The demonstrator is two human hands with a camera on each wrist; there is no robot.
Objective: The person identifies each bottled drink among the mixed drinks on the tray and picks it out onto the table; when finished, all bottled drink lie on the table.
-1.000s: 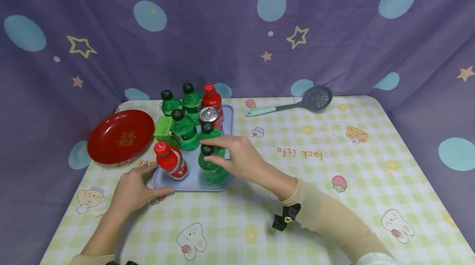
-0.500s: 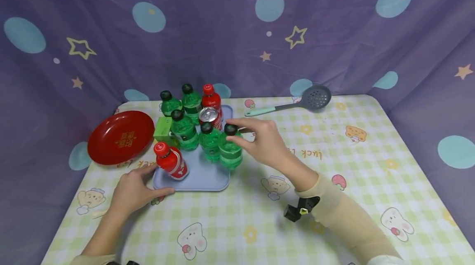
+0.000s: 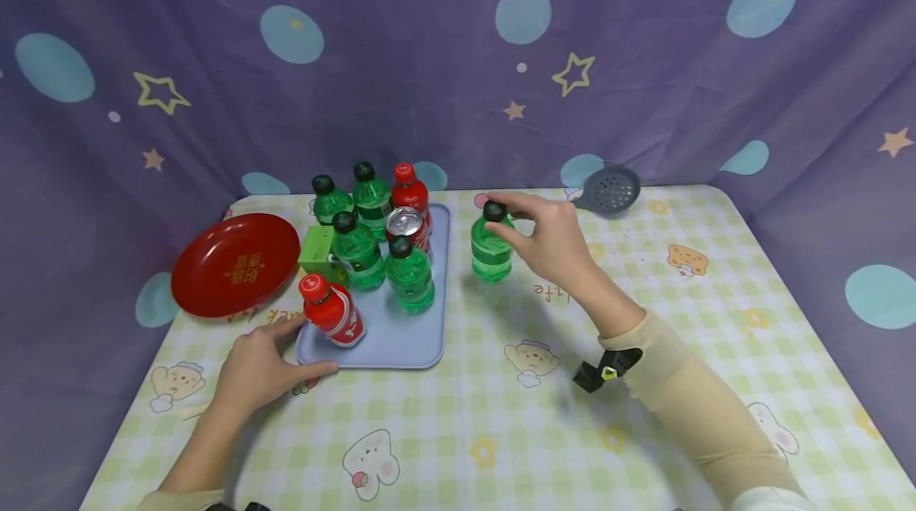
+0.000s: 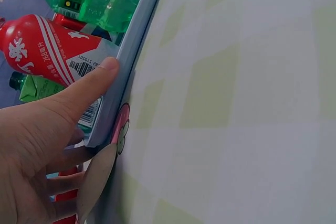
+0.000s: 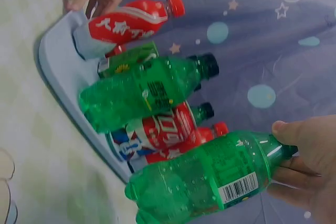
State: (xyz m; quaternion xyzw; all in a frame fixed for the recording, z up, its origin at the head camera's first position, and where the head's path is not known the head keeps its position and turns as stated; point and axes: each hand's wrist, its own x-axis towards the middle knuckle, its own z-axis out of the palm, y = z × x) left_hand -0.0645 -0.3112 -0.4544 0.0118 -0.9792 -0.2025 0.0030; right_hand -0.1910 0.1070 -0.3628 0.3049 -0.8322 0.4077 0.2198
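Observation:
My right hand (image 3: 549, 245) pinches a green plastic soda bottle (image 3: 490, 253) by its black cap and neck; it hangs upright above the table, right of the tray. The blue-grey tray (image 3: 401, 344) has its front left corner held between the thumb and fingers of my left hand (image 3: 254, 368). Nearest that hand stands a red-capped cola bottle (image 3: 335, 314). Also on the tray are a green bottle (image 3: 411, 284), another green bottle (image 3: 358, 257), a cola can (image 3: 408, 229), a green carton (image 3: 317, 249) and, behind them, more bottles, partly hidden.
A red oval plate (image 3: 234, 265) lies left of the tray. At the back right is a grey skimmer (image 3: 610, 189), its handle hidden by my right hand. A checked tablecloth (image 3: 429, 431) covers the table, with a purple curtain (image 3: 401, 58) behind.
My right hand has lifted the green bottle off the front right of the tray and carried it right and back, beyond the tray's edge. The left hand stays at the corner.

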